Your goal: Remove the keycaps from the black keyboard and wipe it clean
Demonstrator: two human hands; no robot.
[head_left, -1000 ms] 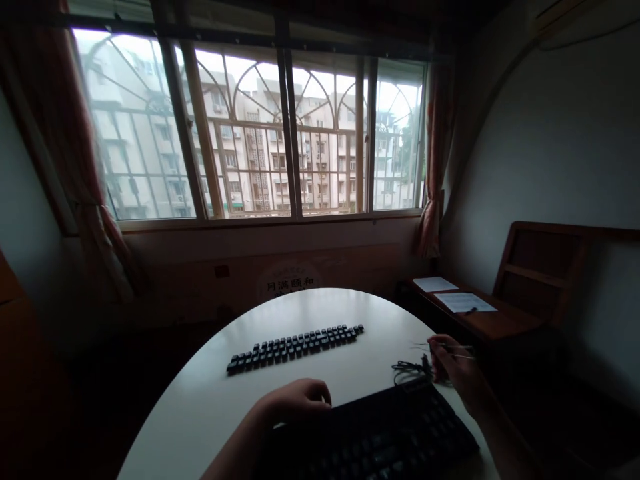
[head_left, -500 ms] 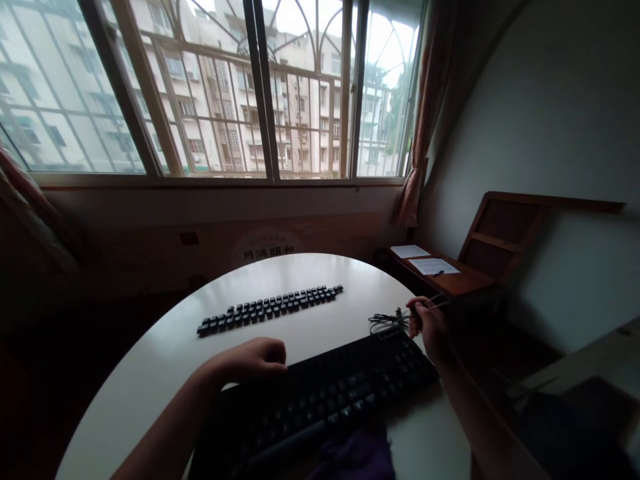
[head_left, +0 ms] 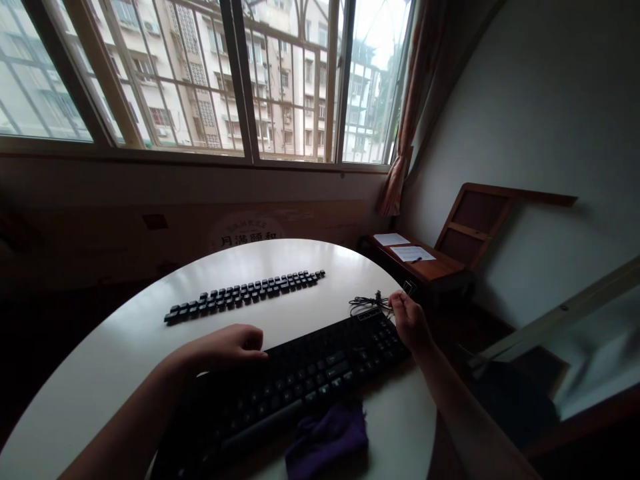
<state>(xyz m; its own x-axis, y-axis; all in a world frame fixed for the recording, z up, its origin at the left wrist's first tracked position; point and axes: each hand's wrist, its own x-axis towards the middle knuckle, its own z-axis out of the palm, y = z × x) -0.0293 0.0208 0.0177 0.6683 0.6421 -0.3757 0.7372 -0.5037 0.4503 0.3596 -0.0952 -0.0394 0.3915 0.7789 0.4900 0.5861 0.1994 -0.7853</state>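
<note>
A person's left hand [head_left: 227,348], loosely curled, rests at the far edge of a black plastic keyboard [head_left: 300,373] on a round white table [head_left: 125,363]. The right hand [head_left: 410,320], fingers pinched, holds a thin metal wire tool [head_left: 409,287] beside a coiled black cable [head_left: 367,305]. Loose black keycaps [head_left: 245,293] lie in rows beyond; a crumpled purple cloth [head_left: 327,440] lies nearest.

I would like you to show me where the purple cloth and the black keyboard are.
Purple cloth [head_left: 330,437], head view: middle of its crumpled upper side.
Black keyboard [head_left: 293,381], head view: keys near its middle.
</note>
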